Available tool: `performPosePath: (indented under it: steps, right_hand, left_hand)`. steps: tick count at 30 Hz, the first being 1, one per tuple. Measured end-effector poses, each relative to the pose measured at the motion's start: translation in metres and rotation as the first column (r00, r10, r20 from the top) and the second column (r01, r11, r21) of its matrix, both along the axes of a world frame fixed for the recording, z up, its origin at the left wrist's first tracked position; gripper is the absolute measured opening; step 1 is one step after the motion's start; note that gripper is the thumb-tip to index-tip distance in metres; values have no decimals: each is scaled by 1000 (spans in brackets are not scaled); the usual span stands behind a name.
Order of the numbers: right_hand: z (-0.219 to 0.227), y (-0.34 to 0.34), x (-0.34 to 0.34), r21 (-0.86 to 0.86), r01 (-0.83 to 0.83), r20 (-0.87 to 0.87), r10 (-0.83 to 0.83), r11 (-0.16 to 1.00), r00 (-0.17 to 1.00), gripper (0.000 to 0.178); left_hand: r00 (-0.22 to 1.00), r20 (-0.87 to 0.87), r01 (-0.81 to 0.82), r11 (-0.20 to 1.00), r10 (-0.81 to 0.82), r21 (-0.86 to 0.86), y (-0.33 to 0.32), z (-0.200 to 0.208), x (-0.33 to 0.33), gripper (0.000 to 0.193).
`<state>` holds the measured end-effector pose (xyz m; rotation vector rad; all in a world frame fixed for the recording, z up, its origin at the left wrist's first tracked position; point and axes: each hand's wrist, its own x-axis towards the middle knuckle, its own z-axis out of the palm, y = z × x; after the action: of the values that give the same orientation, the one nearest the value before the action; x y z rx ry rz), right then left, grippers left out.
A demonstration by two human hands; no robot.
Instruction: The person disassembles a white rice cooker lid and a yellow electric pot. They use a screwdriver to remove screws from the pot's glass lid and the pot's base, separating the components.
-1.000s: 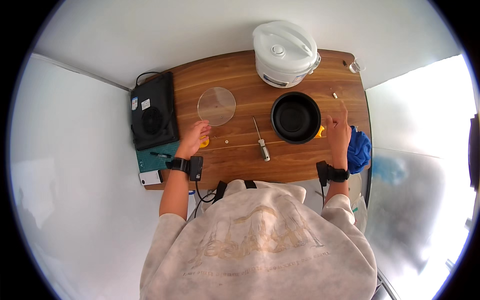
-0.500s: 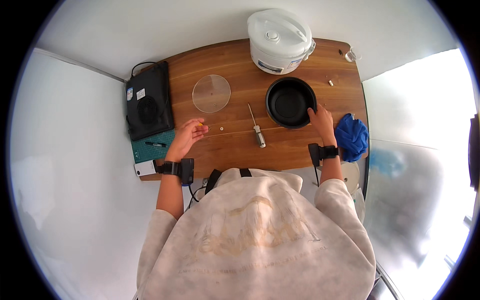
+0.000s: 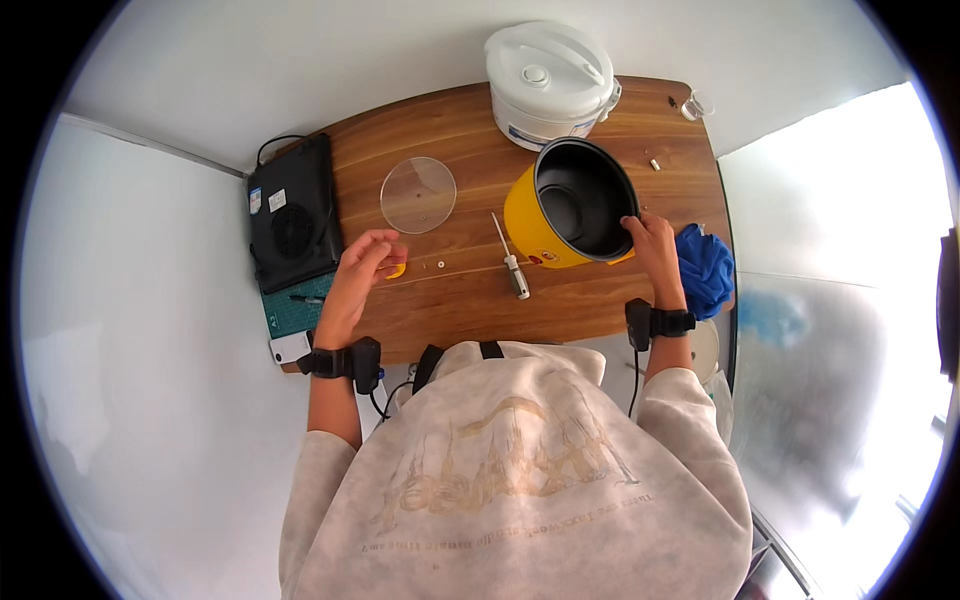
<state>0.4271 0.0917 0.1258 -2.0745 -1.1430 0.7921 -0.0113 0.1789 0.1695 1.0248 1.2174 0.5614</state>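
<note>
Head: hands (image 3: pixel 362 268) curled, right (image 3: pixel 655 246) on pot (image 3: pixel 530 222)

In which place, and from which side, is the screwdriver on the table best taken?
Probably by the screwdriver's thick handle, from the near side: it lies flat, handle end nearest, with the thin shaft pointing away beside the yellow pot.

Disc (image 3: pixel 418 195) left of pot (image 3: pixel 545 225), cooker (image 3: pixel 550 80) behind, cloth (image 3: pixel 703 268) right

Glossy pot (image 3: pixel 524 221), smooth wood-grained tabletop (image 3: pixel 450 320), clear glassy disc (image 3: pixel 412 196), wrinkled matt cloth (image 3: pixel 706 270)
</note>
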Motion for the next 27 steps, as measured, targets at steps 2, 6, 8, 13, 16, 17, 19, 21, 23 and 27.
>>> performPosePath:
  steps: [2, 6, 8, 13, 16, 17, 19, 21, 23, 27]
  right_hand:
    - [-5, -1, -3, 59, -99, -290, 112, 993, 950, 24]
    - [-14, 2, -20, 311, -630, 235, 585, 711, 776, 20]
    - [-24, -1, -43, 49, -169, -972, 86, 984, 218, 26]
    - [0, 4, -77, 305, -290, -949, 263, 907, -176, 35]
    - [-18, 8, -105, 61, -316, -951, -41, 947, -308, 35]
    - [-2, 10, -117, -134, -282, -947, -206, 950, -245, 40]
    - [-4, 14, -120, -216, -304, -945, -276, 928, -173, 46]
    - [-17, 16, -120, -235, -348, -954, -283, 908, -94, 55]
    - [-24, 14, -124, -229, -407, -965, -261, 884, -24, 62]
    - [13, 14, -119, -174, -503, -984, -175, 847, 46, 70]
  left_hand:
    - [993, -33, 116, 988, -113, 98, 2, 28, 16, 29]
    - [937, -142, 348, 887, -320, 304, 1, 60, 37, 52]
    - [898, -130, 437, 816, -421, 379, 2, 76, 51, 67]
    - [827, -162, 537, 671, -538, 512, 6, 101, 52, 97]
    - [825, -245, 555, 647, -510, 523, 0, 106, 63, 102]
    - [841, -265, 540, 701, -472, 466, -2, 101, 65, 102]
    - [862, -284, 504, 771, -420, 390, -5, 96, 65, 104]
    - [876, -279, 475, 807, -393, 351, -9, 93, 62, 105]
    - [922, -166, 385, 871, -350, 305, -12, 82, 51, 98]
    - [981, 59, 165, 948, -187, 273, -9, 63, 25, 89]
